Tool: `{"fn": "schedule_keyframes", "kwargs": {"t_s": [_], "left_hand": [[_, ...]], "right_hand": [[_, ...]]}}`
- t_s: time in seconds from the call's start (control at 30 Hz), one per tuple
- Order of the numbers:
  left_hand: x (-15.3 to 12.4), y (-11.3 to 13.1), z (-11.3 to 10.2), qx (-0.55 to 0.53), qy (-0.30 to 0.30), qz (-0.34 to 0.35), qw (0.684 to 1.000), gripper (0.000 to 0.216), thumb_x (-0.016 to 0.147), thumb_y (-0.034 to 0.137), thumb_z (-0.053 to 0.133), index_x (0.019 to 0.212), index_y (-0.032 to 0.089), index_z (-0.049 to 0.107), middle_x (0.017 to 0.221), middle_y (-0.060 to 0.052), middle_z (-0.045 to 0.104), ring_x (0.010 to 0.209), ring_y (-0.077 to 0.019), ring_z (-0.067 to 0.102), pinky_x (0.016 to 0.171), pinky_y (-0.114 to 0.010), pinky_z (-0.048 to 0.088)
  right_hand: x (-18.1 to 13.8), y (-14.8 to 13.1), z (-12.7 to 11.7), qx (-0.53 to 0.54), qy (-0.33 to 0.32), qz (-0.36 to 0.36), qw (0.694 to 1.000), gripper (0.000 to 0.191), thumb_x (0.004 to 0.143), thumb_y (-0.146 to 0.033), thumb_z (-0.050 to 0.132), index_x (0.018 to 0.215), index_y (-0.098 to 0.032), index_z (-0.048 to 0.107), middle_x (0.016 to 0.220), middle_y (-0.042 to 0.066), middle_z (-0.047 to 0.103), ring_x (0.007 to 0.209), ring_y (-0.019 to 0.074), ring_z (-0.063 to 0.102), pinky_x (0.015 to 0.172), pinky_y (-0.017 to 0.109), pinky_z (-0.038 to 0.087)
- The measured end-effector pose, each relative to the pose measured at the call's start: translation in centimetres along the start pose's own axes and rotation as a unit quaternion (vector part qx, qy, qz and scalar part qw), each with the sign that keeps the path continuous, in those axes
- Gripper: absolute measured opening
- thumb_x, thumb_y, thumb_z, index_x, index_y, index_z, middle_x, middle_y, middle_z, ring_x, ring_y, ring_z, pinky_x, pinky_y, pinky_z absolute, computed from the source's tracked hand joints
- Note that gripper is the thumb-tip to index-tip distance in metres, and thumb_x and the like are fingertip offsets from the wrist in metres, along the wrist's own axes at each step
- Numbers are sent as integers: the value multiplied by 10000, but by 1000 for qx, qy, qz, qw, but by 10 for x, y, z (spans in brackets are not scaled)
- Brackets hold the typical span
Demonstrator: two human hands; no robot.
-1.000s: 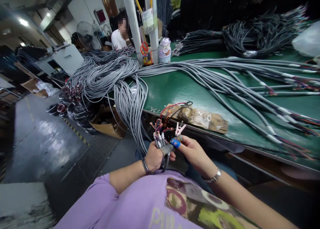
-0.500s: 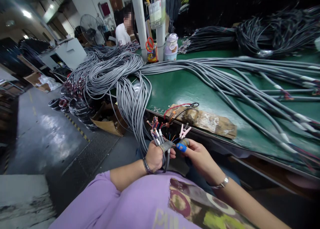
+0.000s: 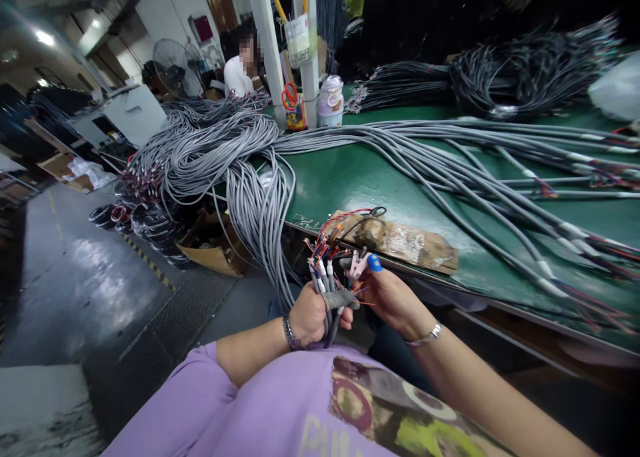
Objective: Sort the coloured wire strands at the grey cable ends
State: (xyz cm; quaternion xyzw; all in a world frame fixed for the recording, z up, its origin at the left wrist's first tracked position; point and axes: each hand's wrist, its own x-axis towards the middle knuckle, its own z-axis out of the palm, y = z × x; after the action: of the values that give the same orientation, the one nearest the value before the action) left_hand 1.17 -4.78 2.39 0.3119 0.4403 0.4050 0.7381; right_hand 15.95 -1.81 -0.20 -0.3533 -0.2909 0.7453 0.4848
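Observation:
My left hand [image 3: 311,312] is closed round several grey cables [image 3: 328,320], with grey tape on a finger. Their ends point up, wrapped in white tape [image 3: 329,268], and spread into thin coloured wires [image 3: 323,245]. My right hand [image 3: 393,294], with blue tape on the thumb, is close beside the left. Its thumb and a finger lie either side of a pink clip [image 3: 357,265] and seem to pinch it. A few orange and blue wires [image 3: 361,290] stick out between the hands. The right hand's lower fingers are mostly hidden.
A taped wooden board [image 3: 410,240] with a red and a black lead lies at the edge of the green bench [image 3: 335,177]. Grey cable coils [image 3: 215,144] hang over the bench's left end. Black cables [image 3: 505,77] lie at the back. A person [image 3: 239,74] sits beyond the post.
My right hand has risen and its thumb now lies beside the pink clip, where before it pinched near the thin wires. My left hand keeps hold of the cables. The view has shifted slightly.

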Motion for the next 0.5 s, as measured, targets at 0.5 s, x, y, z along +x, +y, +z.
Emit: {"fn": "schedule_keyframes", "kwargs": {"t_s": [0.5], "left_hand": [[8, -2, 4, 15, -3, -12, 1000, 458, 478, 454, 831, 683, 98, 629, 493, -19, 579, 408, -102, 505, 393, -224, 429]], "right_hand": [[7, 6, 4, 30, 18, -22, 999, 475, 690, -666, 679, 767, -198, 668, 745, 78, 685, 639, 208, 582, 579, 340, 465]]}}
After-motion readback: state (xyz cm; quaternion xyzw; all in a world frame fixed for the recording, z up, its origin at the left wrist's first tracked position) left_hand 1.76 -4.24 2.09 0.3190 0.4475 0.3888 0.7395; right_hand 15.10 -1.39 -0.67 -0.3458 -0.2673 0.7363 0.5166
